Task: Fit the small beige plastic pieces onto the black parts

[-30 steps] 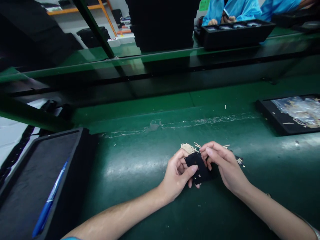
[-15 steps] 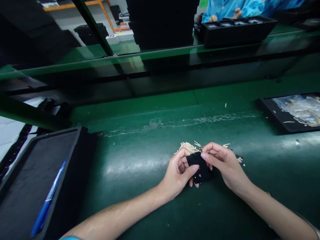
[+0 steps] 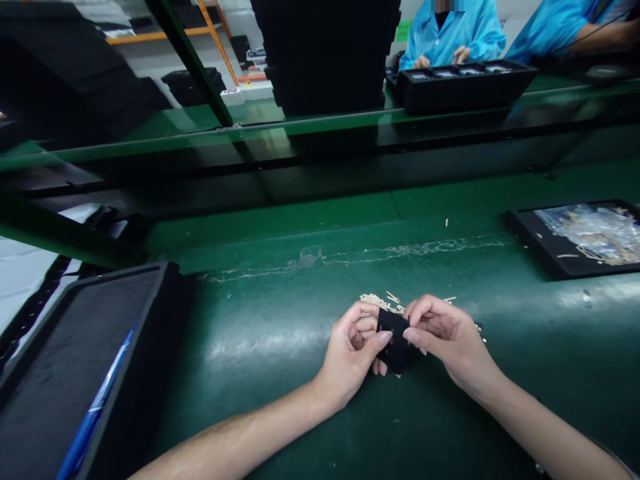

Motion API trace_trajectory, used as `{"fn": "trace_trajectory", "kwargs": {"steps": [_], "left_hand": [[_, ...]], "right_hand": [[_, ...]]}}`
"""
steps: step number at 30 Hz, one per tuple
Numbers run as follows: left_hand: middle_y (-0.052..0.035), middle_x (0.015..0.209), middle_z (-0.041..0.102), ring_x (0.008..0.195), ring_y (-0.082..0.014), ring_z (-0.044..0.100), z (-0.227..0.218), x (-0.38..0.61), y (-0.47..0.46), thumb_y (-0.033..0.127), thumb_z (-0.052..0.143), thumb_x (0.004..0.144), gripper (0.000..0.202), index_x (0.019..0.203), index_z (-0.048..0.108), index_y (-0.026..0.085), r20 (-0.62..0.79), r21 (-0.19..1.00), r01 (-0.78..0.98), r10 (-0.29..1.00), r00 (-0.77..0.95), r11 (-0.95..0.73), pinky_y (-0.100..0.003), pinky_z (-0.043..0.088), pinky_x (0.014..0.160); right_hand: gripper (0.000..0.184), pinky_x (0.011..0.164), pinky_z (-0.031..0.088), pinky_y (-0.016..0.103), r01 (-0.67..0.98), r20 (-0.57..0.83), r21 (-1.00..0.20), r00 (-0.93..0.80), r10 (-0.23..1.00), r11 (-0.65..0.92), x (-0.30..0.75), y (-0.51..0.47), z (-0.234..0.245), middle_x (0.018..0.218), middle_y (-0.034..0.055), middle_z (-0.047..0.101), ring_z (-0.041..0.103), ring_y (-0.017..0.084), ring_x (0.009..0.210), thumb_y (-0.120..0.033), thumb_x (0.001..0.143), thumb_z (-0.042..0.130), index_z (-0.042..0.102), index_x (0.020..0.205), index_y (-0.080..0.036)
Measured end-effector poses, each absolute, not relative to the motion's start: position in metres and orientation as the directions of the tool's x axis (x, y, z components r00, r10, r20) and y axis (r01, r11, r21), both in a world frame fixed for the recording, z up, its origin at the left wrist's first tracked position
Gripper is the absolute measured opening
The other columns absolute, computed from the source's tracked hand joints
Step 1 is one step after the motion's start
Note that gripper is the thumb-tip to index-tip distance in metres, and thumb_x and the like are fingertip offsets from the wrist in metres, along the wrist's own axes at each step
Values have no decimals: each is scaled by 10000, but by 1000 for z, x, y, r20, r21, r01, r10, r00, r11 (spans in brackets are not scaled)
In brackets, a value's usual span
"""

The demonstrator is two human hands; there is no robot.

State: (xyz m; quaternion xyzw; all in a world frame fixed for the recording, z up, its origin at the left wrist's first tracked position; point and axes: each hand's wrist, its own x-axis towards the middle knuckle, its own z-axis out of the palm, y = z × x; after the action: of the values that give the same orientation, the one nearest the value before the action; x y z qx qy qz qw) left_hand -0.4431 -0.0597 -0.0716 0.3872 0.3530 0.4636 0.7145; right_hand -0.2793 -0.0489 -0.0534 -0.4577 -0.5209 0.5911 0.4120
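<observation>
My left hand [image 3: 353,347] is closed on a small, thin black rectangular piece [image 3: 393,353], its thumb flat on the front and its fingers behind. The piece has a few small slots or marks and is held tilted above the table. My right hand [image 3: 445,333] pinches at the piece's right edge with thumb and index finger. Whether a smaller part is also between those fingertips I cannot make out. Just beyond my hands lies a pile of small cream-coloured strips [image 3: 370,300], partly hidden by my fingers. A few more bits show behind my right hand.
A black tray [image 3: 560,260] at right holds a plastic bag [image 3: 585,227] and loose strips. At left stands a black foam box [image 3: 45,353] with a blue pen [image 3: 100,400]. Beyond the green shelf [image 3: 340,120] are stacked black trays [image 3: 325,53] and two people in blue.
My right fingertips have slid from the piece's upper right corner down along its right edge. My left hand has shifted slightly left, still holding the piece. The camera view has tilted up a little.
</observation>
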Motion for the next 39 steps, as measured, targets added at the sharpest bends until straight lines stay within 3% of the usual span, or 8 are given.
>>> {"fn": "trace_trajectory", "kwargs": {"steps": [4,9,13,22,28,39], "left_hand": [[-2,760,582,524,-58,533,-71,-445,-64,293,572,834,257,1056,502,182,-66,953,-266,956,285,145,-148,426,452],[-73,1185,536,978,-186,560,-72,-447,-69,253,632,787,526,1268,420,236,107,994,-55,931,349,-94,-276,496,783],[-52,1264,495,1116,-207,496,-75,-448,-70,217,610,807,536,1295,396,283,180,980,18,924,337,-198,-348,422,946],[-61,1178,510,1115,-198,467,-72,-448,-64,174,550,843,476,1293,418,260,273,958,-18,891,363,-286,-352,379,972],[-79,1197,483,1135,-211,437,-73,-449,-66,54,499,816,495,1276,432,224,318,941,-6,874,367,-340,-376,358,988],[-91,1149,522,1060,-197,468,-73,-451,-63,54,484,843,514,1320,386,218,493,808,145,789,365,-572,-372,379,927]], "right_hand": [[195,500,403,210,28,-54,-998,-238,970,-49,-281,-51,-47,684,1,544,502,102,574,-303,725,708,565,687,-176],[169,560,431,218,42,8,-999,-243,970,19,-284,-56,-43,649,-7,560,527,121,620,-273,712,719,584,655,-188],[161,556,424,233,57,33,-997,-241,970,48,-285,-58,-45,637,0,562,519,132,615,-277,703,727,600,653,-190],[155,533,391,224,-35,20,-999,-344,939,9,-283,-53,-45,637,-13,528,477,113,595,-251,717,718,590,655,-188],[147,556,378,233,-14,-21,-999,-408,913,-30,-278,-52,-44,642,-9,525,478,121,629,-227,726,711,592,650,-186],[280,456,289,202,-118,-240,-928,-539,807,-354,-276,-44,-48,539,-23,494,407,77,481,-342,683,732,539,611,-153]]}}
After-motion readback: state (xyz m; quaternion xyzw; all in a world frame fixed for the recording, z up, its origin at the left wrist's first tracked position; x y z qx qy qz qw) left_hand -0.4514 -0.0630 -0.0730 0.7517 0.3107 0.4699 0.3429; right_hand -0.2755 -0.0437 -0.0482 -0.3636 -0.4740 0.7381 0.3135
